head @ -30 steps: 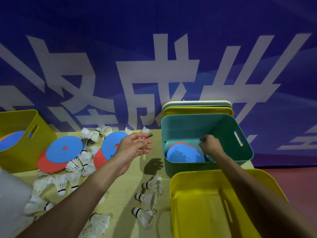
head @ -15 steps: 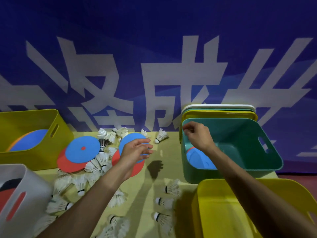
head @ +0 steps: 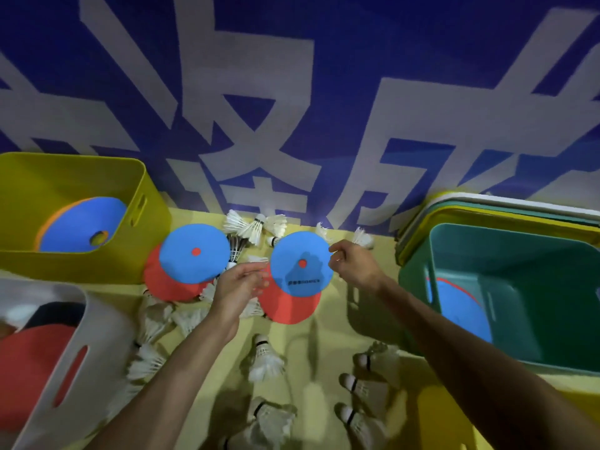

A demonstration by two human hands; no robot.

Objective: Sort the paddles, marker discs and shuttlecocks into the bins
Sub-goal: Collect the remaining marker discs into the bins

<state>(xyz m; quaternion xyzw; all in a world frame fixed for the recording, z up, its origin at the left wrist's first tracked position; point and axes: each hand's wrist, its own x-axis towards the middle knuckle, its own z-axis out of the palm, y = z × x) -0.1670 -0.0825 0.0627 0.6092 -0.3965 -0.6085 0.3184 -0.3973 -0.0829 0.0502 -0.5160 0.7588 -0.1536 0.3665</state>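
Change: right hand [head: 352, 267] is being brought from the right teal bin [head: 552, 287] to the central blue marker disc [head: 300, 263].
Grip: left hand [head: 240, 287] slack, empty; right curled at rim, hold unclear.
Meaning: next disc is being collected.

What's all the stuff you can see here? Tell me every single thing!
Shuttlecocks: many, white, scattered on table.
Blue discs: two on table, one each in yellow and teal bins.
Red discs: two, under the table's blue ones.
Yellow bin: one, far left.
White bin: one, near left, something red inside.
Teal bin: one, right.
Stacked bins: several, behind teal bin.
Table: one, yellow.
Banner: one, blue and white, behind.
Left hand: left of right blue disc, fingers relaxed.
Right hand: at that disc's right edge, fingers curled.
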